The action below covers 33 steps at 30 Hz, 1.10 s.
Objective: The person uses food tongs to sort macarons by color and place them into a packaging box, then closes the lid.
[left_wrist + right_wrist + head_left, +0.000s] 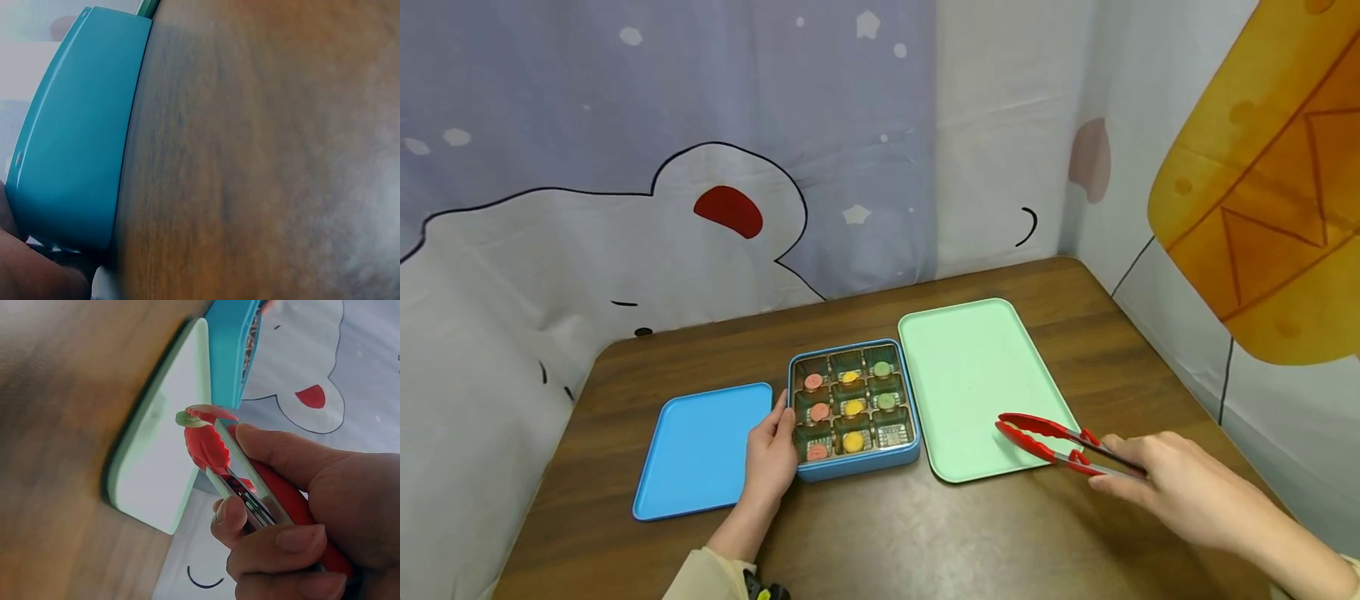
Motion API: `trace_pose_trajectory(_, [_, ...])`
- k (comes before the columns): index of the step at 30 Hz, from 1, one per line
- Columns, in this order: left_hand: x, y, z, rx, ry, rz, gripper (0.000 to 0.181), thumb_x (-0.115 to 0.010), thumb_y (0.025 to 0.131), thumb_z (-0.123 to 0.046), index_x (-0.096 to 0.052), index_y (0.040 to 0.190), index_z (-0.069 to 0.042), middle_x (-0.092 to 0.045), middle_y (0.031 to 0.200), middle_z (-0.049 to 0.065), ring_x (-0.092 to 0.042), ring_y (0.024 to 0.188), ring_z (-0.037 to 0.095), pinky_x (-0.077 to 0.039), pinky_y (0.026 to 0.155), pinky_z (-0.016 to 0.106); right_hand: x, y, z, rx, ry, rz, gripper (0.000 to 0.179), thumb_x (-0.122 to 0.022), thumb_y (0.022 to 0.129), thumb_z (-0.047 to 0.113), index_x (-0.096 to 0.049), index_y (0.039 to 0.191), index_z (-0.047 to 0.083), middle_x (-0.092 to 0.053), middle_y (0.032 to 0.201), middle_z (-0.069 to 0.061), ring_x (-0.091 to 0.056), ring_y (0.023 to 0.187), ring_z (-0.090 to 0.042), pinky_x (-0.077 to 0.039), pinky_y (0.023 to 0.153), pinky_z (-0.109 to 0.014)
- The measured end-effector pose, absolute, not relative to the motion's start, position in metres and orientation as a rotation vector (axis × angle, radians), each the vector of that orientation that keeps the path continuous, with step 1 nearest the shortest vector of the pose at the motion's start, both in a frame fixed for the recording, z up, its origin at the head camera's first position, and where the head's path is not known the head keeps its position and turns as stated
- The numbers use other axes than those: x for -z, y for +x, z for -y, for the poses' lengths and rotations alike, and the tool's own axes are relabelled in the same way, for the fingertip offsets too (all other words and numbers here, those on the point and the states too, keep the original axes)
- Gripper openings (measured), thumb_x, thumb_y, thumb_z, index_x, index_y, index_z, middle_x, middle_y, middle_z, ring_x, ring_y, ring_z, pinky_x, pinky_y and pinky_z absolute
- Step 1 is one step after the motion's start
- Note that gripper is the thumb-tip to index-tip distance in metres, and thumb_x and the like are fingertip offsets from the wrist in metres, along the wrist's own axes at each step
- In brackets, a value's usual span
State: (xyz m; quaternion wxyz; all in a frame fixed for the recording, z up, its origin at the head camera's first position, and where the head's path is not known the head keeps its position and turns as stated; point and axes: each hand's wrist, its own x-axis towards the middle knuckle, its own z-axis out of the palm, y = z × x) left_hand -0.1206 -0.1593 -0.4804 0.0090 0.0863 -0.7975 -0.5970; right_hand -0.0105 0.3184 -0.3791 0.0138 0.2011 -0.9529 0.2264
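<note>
My right hand [1180, 487] grips a pair of red-tipped metal tongs [1060, 442], their tips over the pale green tray [977, 375]. In the right wrist view, a small rounded green piece [183, 419] sits at the tips of the tongs. My left hand [772, 454] rests against the left side of a blue box [859, 463], fingers along its wall. The box's clear divided insert holds pink pieces [819, 412], yellow pieces [853, 407] and green pieces [886, 402], one to a compartment. Its front right compartment [892, 435] shows only bare plastic.
A flat blue lid [707, 450] lies left of the box on the brown wooden table [880, 542]. The green tray stands close along the box's right side. Printed curtains [850, 125] hang behind the table and on its sides.
</note>
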Motion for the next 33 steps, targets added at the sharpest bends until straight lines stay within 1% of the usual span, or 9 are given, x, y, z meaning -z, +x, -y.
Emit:
trace_pose_trajectory(3, [0.481, -0.120, 0.160, 1.862, 0.249, 2.491, 0.049, -0.041, 0.117, -0.023, -0.039, 0.163, -0.006, -0.044, 0.162, 0.018, -0.036, 0.151, 0.036, -0.039, 0.116, 0.054, 0.373, -0.017, -0.313, -0.709, 0.632, 2.964, 0.033, -0.080, 0.097, 0.034, -0.051, 0.081, 0.036, -0.027, 0.067, 0.024, -0.028, 0.057, 0.006, -0.031, 0.049, -0.019])
trace_pose_trajectory(7, [0.480, -0.119, 0.160, 1.863, 0.231, 2.480, 0.050, -0.041, 0.117, -0.023, -0.038, 0.163, -0.004, -0.039, 0.165, 0.017, -0.033, 0.153, 0.036, -0.036, 0.118, 0.055, 0.364, -0.027, -0.304, -0.707, 0.649, 2.961, 0.026, -0.078, 0.098, 0.035, -0.056, 0.085, 0.033, -0.033, 0.066, 0.024, -0.034, 0.058, 0.005, -0.034, 0.052, -0.021])
trace_pose_trajectory(10, [0.481, -0.120, 0.159, 1.842, 0.231, 2.479, 0.049, -0.042, 0.117, -0.023, -0.041, 0.161, -0.003, -0.040, 0.165, 0.013, -0.033, 0.153, 0.036, -0.036, 0.119, 0.055, 0.358, -0.035, -0.296, -0.688, 0.658, 2.958, 0.025, -0.078, 0.099, 0.035, -0.057, 0.086, 0.031, -0.037, 0.066, 0.022, -0.036, 0.059, 0.003, -0.035, 0.053, -0.022])
trace_pose_trajectory(14, [0.483, -0.121, 0.158, 1.833, 0.243, 2.473, 0.047, -0.044, 0.116, -0.022, -0.044, 0.159, -0.002, -0.044, 0.163, 0.009, -0.036, 0.151, 0.035, -0.039, 0.116, 0.055, 0.349, -0.044, -0.284, -0.675, 0.673, 2.940, 0.025, -0.078, 0.099, 0.037, -0.057, 0.085, 0.031, -0.039, 0.067, 0.021, -0.037, 0.060, 0.002, -0.035, 0.055, -0.023])
trace_pose_trajectory(17, [0.482, -0.120, 0.159, 1.838, 0.250, 2.469, 0.048, -0.043, 0.116, -0.022, -0.043, 0.160, -0.003, -0.045, 0.162, 0.014, -0.038, 0.150, 0.035, -0.041, 0.115, 0.055, 0.340, -0.050, -0.272, -0.698, 0.688, 2.920, 0.022, -0.078, 0.098, 0.039, -0.061, 0.088, 0.031, -0.040, 0.067, 0.022, -0.039, 0.061, 0.001, -0.036, 0.055, -0.023])
trace_pose_trajectory(20, [0.482, -0.119, 0.160, 1.837, 0.247, 2.470, 0.049, -0.042, 0.117, -0.023, -0.040, 0.162, -0.004, -0.044, 0.161, 0.018, -0.037, 0.151, 0.035, -0.039, 0.117, 0.054, 0.333, -0.055, -0.257, -0.745, 0.713, 2.904, 0.022, -0.077, 0.098, 0.040, -0.061, 0.087, 0.031, -0.039, 0.066, 0.021, -0.039, 0.060, 0.001, -0.037, 0.055, -0.023])
trace_pose_trajectory(22, [0.482, -0.119, 0.161, 1.848, 0.238, 2.463, 0.049, -0.042, 0.117, -0.022, -0.040, 0.162, -0.004, -0.043, 0.163, 0.017, -0.036, 0.151, 0.036, -0.038, 0.117, 0.055, 0.330, -0.058, -0.247, -0.773, 0.734, 2.894, 0.024, -0.077, 0.099, 0.040, -0.059, 0.085, 0.031, -0.037, 0.065, 0.021, -0.038, 0.060, 0.001, -0.037, 0.055, -0.023])
trace_pose_trajectory(27, [0.481, -0.117, 0.160, 1.852, 0.229, 2.450, 0.048, -0.043, 0.116, -0.020, -0.041, 0.161, -0.003, -0.045, 0.161, 0.018, -0.035, 0.152, 0.036, -0.036, 0.118, 0.055, 0.331, -0.065, -0.225, -0.813, 0.804, 2.883, 0.034, -0.076, 0.100, 0.040, -0.051, 0.078, 0.030, -0.032, 0.063, 0.021, -0.033, 0.058, 0.002, -0.034, 0.053, -0.021])
trace_pose_trajectory(33, [0.481, -0.118, 0.159, 1.828, 0.211, 2.449, 0.048, -0.044, 0.116, -0.020, -0.042, 0.160, -0.001, -0.047, 0.160, 0.017, -0.034, 0.152, 0.037, -0.033, 0.120, 0.056, 0.335, -0.068, -0.211, -0.811, 0.805, 2.927, 0.035, -0.077, 0.098, 0.041, -0.051, 0.077, 0.031, -0.034, 0.064, 0.019, -0.034, 0.058, 0.001, -0.034, 0.053, -0.021])
